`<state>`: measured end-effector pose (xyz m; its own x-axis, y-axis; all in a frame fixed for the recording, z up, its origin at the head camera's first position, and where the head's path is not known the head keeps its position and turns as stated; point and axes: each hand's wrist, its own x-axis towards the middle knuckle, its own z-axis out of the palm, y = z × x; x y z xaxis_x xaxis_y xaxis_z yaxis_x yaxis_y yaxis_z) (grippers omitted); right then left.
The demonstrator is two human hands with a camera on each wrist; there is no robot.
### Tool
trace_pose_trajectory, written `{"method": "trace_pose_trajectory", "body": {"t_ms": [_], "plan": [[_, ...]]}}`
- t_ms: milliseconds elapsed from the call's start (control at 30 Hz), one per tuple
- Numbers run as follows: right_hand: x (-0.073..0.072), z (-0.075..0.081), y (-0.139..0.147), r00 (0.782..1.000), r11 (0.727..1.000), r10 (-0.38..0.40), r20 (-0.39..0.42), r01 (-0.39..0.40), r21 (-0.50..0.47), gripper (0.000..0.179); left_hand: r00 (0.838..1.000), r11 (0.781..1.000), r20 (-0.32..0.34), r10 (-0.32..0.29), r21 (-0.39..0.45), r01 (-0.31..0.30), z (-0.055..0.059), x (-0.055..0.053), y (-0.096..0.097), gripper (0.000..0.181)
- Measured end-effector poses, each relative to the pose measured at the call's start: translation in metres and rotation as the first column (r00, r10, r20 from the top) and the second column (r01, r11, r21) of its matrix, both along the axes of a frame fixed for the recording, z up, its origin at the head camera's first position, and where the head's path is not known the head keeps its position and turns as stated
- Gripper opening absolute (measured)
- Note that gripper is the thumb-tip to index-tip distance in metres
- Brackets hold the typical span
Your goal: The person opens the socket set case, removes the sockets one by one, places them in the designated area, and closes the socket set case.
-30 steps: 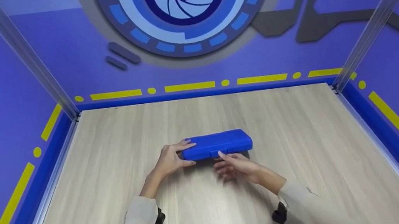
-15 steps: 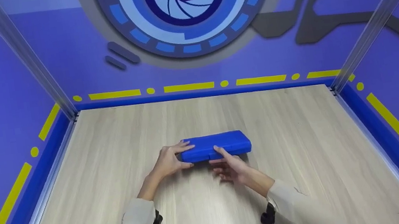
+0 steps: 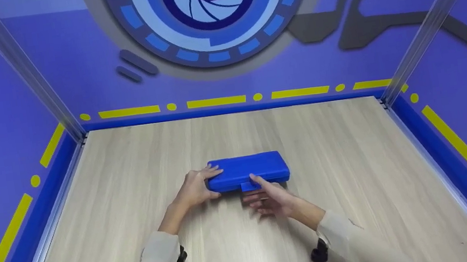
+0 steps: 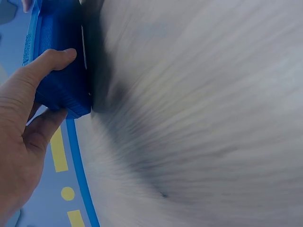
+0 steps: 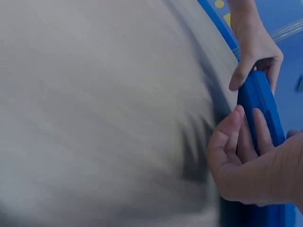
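Blue case, at the middle of a wood-grain table: we see the left hand pinching one end, the right hand, fingers spread, with its thumb at the front flap. Should the flap give suddenly — only one end being gripped — we judge the case could twist loose.
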<state>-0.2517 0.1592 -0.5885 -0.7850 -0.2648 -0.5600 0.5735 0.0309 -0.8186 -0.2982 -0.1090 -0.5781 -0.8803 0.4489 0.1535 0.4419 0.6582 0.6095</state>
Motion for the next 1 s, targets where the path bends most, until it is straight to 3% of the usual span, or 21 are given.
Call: {"method": "trace_pose_trajectory", "body": {"t_ms": [133,267,333,433,533,633,700,767,900,1000], "plan": [[0.003,0.017,0.027,0.985,0.99,0.12,-0.123,-0.11,0.084,0.075,1.0,1.0,0.011,-0.004,-0.023,0.004,0.002,0.003,0.001,0.069],[0.002,0.031,0.061,0.938,0.962,0.223,-0.265,-0.168,0.214,0.058,1.0,0.999,0.013,-0.014,-0.052,0.015,0.002,0.007,0.001,0.07],[0.0,0.035,0.076,0.908,0.949,0.237,-0.346,-0.14,0.283,0.051,1.0,0.997,0.002,-0.021,-0.07,0.021,0.001,0.008,0.001,0.069],[-0.006,0.036,0.093,0.86,0.94,0.191,-0.473,-0.022,0.34,0.045,0.999,0.995,-0.017,-0.03,-0.093,0.028,0.001,0.01,0.001,0.068],[-0.014,0.028,0.103,0.801,0.913,0.175,-0.573,0.086,0.399,0.054,0.999,0.995,-0.02,-0.028,-0.095,0.026,0.001,0.01,0.002,0.067],[-0.017,0.016,0.104,0.79,0.913,0.184,-0.585,0.083,0.399,0.071,1.0,0.996,-0.011,-0.027,-0.088,0.026,-0.001,0.011,0.005,0.067],[-0.016,0.012,0.101,0.794,0.916,0.21,-0.571,0.045,0.399,0.076,0.999,0.996,-0.013,-0.031,-0.083,0.03,-0.002,0.012,0.006,0.066],[-0.015,0.007,0.097,0.796,0.921,0.216,-0.565,0.027,0.389,0.077,0.999,0.996,-0.03,-0.042,-0.083,0.039,-0.004,0.014,0.007,0.064],[-0.013,-0.003,0.094,0.771,0.909,0.255,-0.583,0.014,0.417,0.076,0.997,0.997,-0.05,-0.051,-0.059,0.048,-0.006,0.019,0.005,0.063],[-0.011,-0.006,0.096,0.768,0.905,0.27,-0.58,0.002,0.424,0.078,0.998,0.998,-0.037,-0.056,-0.009,0.056,-0.008,0.023,0.001,0.063]]}}
